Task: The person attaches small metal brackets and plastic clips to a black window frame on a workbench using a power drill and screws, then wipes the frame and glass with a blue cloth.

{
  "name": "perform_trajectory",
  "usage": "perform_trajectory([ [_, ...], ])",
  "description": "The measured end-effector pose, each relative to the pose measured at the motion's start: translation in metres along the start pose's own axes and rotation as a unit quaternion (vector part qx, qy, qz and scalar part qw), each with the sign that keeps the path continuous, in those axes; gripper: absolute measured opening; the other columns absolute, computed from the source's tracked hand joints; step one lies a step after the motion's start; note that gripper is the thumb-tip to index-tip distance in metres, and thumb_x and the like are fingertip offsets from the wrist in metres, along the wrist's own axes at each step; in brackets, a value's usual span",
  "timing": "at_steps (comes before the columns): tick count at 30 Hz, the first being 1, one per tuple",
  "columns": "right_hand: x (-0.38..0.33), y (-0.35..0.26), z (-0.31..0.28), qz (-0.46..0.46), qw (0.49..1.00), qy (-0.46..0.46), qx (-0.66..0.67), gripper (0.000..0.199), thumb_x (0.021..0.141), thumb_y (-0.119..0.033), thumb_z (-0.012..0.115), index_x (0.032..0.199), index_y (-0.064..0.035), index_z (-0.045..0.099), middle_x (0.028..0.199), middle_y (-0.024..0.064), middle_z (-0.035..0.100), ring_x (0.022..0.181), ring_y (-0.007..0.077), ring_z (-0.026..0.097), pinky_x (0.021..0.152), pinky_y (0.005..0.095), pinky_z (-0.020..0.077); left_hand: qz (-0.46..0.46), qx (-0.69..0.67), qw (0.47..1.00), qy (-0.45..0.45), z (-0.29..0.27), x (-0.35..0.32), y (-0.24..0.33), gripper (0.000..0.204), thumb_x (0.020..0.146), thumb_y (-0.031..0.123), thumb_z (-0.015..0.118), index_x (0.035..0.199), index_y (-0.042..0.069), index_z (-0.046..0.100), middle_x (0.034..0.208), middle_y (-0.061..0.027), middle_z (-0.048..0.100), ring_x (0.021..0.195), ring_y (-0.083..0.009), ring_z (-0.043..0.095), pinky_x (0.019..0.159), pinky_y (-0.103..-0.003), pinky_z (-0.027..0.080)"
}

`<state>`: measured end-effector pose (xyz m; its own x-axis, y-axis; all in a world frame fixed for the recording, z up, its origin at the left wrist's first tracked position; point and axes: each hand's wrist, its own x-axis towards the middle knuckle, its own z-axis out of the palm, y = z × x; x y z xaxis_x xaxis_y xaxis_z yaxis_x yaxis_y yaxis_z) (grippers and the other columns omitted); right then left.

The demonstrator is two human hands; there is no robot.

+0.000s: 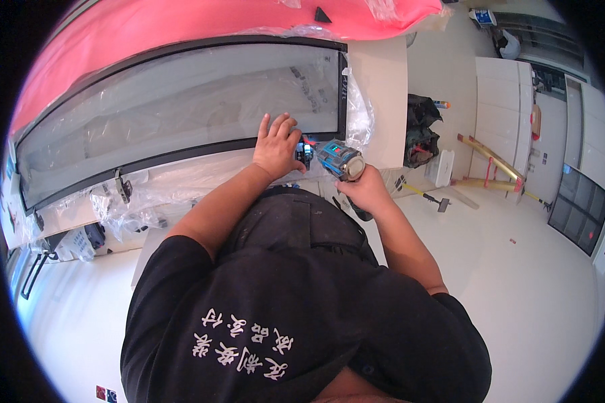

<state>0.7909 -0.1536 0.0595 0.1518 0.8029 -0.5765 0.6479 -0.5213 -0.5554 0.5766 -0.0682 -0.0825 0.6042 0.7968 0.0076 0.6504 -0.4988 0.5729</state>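
Observation:
A long glass door panel (202, 101) with a black frame lies flat on the worktop. My left hand (275, 146) rests over the frame's near edge, fingers spread onto the glass and the thumb beside a small metal hinge (306, 153). From the right, my right hand (366, 191) is closed around the handle of a blue and grey cordless drill (340, 160). The drill's nose points left at the hinge; whether the bit touches a screw is too small to tell. Farther left along the same edge, a second hinge (122, 187) stands out from the frame.
Clear plastic wrap (124, 211) hangs below the panel's edge. Pink foam sheet (235, 20) covers the far side. A black tool bag (421, 131) sits right of the worktop (383, 101). On the floor are a hammer (437, 200), gold-coloured strips (491, 158) and a dark framed panel (580, 208).

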Motion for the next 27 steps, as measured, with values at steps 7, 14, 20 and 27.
perform_trajectory([
  [7, 0.014, -0.017, -0.003, 0.000, 0.995, -0.015, -0.100, 0.038, 0.075, -0.017, 0.079, 0.108, 0.0002, 0.072, 0.095, 0.0180, 0.075, 0.089, 0.0314, 0.074, 0.082, 0.0402, 0.0573, 0.011, -0.001, 1.000, -0.005, 0.001, -0.001, -0.001, 0.089, 0.053, 0.058, 0.090, 0.125, 0.013, 0.064, 0.142, -0.0051, 0.052, 0.149, -0.0260, 0.034, 0.127, -0.058, 0.013],
  [14, 0.023, -0.076, -0.017, 0.027, 0.978, -0.044, -0.204, 0.038, 0.076, -0.024, 0.074, 0.108, -0.0040, 0.072, 0.099, 0.0211, 0.074, 0.096, 0.0407, 0.071, 0.085, 0.0467, 0.0567, 0.013, -0.005, 1.000, -0.010, 0.001, -0.001, -0.003, 0.089, 0.054, 0.059, 0.089, 0.125, 0.012, 0.064, 0.142, -0.0051, 0.052, 0.149, -0.0256, 0.034, 0.127, -0.057, 0.013],
  [20, 0.027, -0.072, -0.018, 0.043, 0.977, -0.059, -0.202, 0.039, 0.075, -0.022, 0.074, 0.109, -0.0034, 0.072, 0.098, 0.0219, 0.074, 0.095, 0.0405, 0.071, 0.085, 0.0452, 0.0567, 0.008, -0.006, 1.000, -0.021, 0.001, -0.002, -0.002, 0.090, 0.055, 0.058, 0.090, 0.127, 0.012, 0.063, 0.145, -0.0055, 0.051, 0.151, -0.0258, 0.032, 0.127, -0.057, 0.012],
  [27, 0.033, -0.060, -0.015, 0.037, 0.983, -0.052, -0.172, 0.036, 0.075, -0.022, 0.074, 0.105, -0.0027, 0.073, 0.095, 0.0214, 0.074, 0.092, 0.0393, 0.072, 0.084, 0.0438, 0.0571, 0.005, 0.001, 0.999, -0.033, -0.002, -0.001, -0.002, 0.089, 0.056, 0.057, 0.090, 0.129, 0.012, 0.062, 0.148, -0.0061, 0.049, 0.153, -0.0260, 0.030, 0.128, -0.057, 0.010],
])
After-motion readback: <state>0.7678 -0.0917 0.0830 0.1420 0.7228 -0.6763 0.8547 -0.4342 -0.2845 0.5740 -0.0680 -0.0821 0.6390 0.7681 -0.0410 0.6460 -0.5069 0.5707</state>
